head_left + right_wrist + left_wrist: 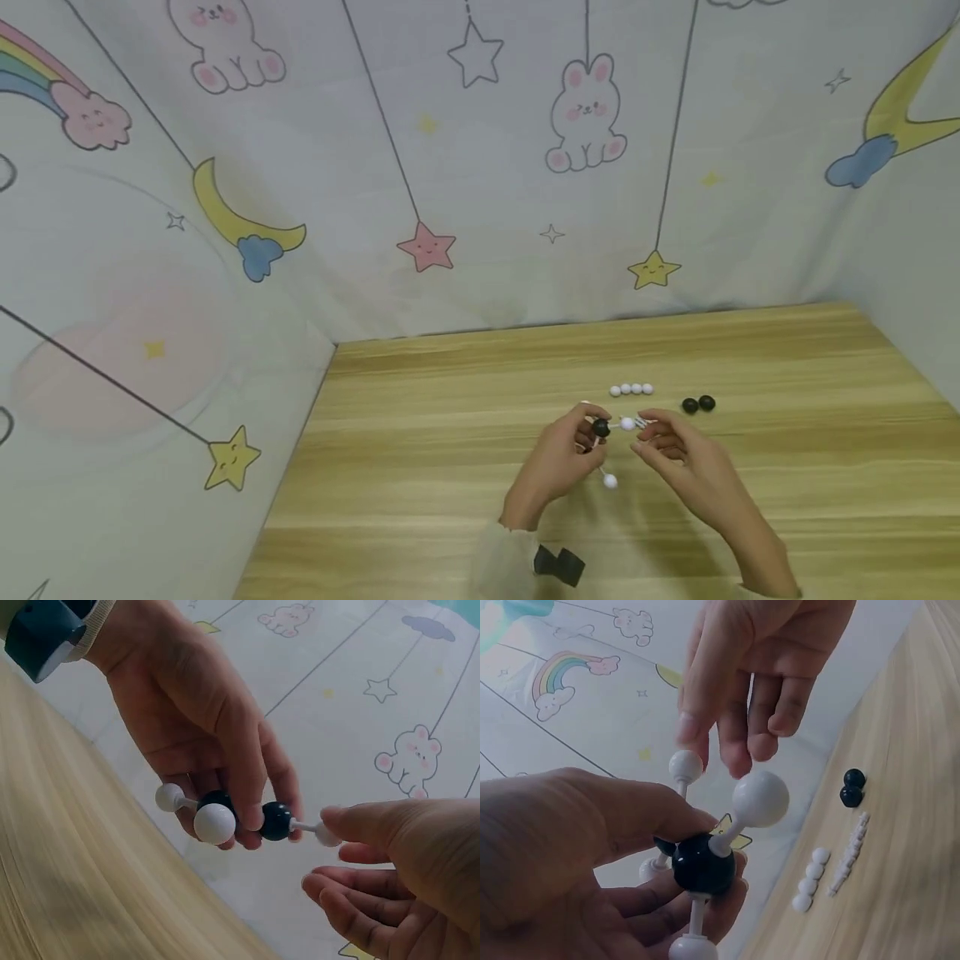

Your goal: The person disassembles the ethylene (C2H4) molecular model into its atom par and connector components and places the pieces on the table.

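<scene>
My left hand (558, 454) grips a ball-and-stick molecular model by its middle, thumb on one side and fingers on the other. Two black balls (703, 866) show in the left wrist view, the rear one mostly covered by the thumb. White balls (761, 799) stick out from them on short white rods (696, 915). In the head view, the right hand (693, 467) hovers just right of one white ball (627, 424), fingers loosely bent and a small gap between. Its thumb overlaps that ball (328, 834) in the right wrist view.
Behind the hands, a row of several loose white balls (632, 389) lies on the wooden table (450, 392). Two loose black balls (698, 404) sit to their right. A line of white connector rods (849, 855) lies beside the white balls. Printed cloth walls (495, 275) enclose the table.
</scene>
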Tool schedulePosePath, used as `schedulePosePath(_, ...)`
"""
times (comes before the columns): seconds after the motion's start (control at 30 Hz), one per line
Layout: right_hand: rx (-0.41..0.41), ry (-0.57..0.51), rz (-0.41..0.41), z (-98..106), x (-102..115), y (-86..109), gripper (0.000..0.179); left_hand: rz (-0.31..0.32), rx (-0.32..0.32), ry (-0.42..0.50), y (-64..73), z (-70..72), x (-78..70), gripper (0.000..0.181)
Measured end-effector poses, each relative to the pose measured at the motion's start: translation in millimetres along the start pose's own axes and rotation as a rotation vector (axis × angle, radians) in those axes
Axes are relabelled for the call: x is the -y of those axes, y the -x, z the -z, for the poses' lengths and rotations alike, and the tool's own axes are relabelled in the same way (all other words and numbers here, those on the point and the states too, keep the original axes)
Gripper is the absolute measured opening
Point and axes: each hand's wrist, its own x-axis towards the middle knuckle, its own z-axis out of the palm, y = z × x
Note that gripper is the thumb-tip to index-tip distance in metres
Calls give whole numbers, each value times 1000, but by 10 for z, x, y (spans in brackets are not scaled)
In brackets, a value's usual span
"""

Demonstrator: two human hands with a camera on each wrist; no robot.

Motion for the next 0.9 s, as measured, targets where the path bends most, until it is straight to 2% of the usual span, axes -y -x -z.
schedulePosePath(0.07,-18,-29,32,-26,12,-34,29,-34,14,2,34,-3,-47,30)
schedulePosePath(0.2,-37,-87,92,-60,37,-58,23,-83,-12,-30,71,-6,-85,23)
schedulePosePath(0.47,-40,-137,149,-116,67,-92,17,-187,-91,-190,109,51,-109,12)
schedulePosePath(0.77,-109,-114,268,-218,56,-103,14,-172,-124,-213,136,124,-81,7)
schedulePosePath(0.9,-125,-119,285,-258,38,-101,14,-177,-127,-232,149,139,-79,7)
